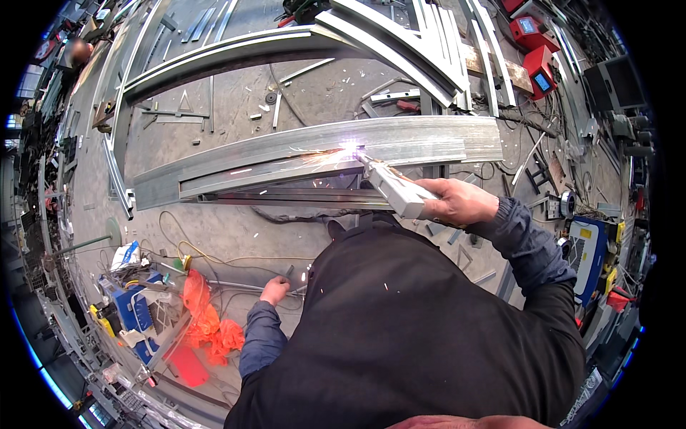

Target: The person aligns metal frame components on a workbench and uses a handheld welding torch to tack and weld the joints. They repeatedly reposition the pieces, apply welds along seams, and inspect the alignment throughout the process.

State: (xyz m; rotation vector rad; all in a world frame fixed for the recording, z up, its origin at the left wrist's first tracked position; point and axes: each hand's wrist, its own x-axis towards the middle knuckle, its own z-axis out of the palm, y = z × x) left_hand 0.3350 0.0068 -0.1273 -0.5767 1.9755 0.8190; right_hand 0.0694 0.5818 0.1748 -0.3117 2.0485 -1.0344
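Observation:
My right hand (461, 201) is wrapped round a pale, boxy welding gun (397, 187). The gun's tip meets long grey metal profiles (429, 141) lying side by side in front of me. At the tip a bright violet-white glare (350, 148) hides the contact point, and orange sparks spray to the left along the metal. Lower and to the left, beside my leg, my left hand (274, 291) is closed; a small dark end shows just above its fingers, but what it holds is unclear. Thin cables and a grey tube lie close to that hand.
A metal frame (214, 58) stands beyond the profiles, with more steel lengths (443, 53) stacked far right. Red machines (540, 70) are behind these. Orange plastic sheeting (207, 314) and a blue machine (131, 307) sit at left. Another blue machine (587, 261) stands right; offcuts litter the floor.

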